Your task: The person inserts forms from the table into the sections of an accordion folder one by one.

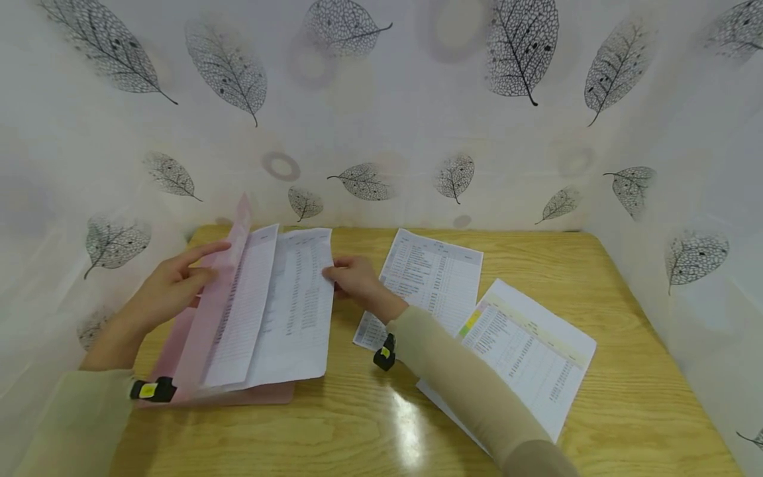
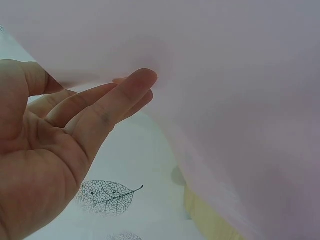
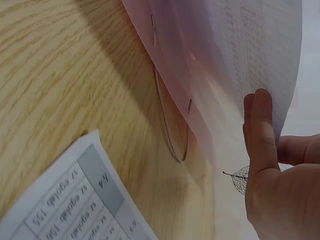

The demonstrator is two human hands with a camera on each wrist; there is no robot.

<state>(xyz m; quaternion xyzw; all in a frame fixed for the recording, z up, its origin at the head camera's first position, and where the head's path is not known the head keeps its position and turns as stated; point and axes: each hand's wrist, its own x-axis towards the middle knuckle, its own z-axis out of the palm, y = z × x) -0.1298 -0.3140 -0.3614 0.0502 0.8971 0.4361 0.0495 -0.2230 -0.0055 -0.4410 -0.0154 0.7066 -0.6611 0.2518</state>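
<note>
My left hand [image 1: 173, 288] is at the left of the table, holding the raised cover of a pink folder [image 1: 222, 291]. In the left wrist view, the finger pads lie against the pink sheet, and one digit passes behind its edge. Inside the folder stand printed sheets [image 1: 298, 291] with columns of text, partly lifted and fanned. My right hand [image 1: 357, 278] pinches the right edge of the outermost sheet between thumb and fingers. In the right wrist view, a thin cord loop [image 3: 172, 156] with metal ends hangs from the folder's edge.
Right of the folder, a printed sheet [image 1: 432, 265] lies flat on the wooden table [image 1: 352, 430], partly under my right forearm. Another sheet with yellow and green cells [image 1: 536, 358] overlaps its corner. A white leaf-patterned curtain [image 1: 405, 126] surrounds the table's back and sides.
</note>
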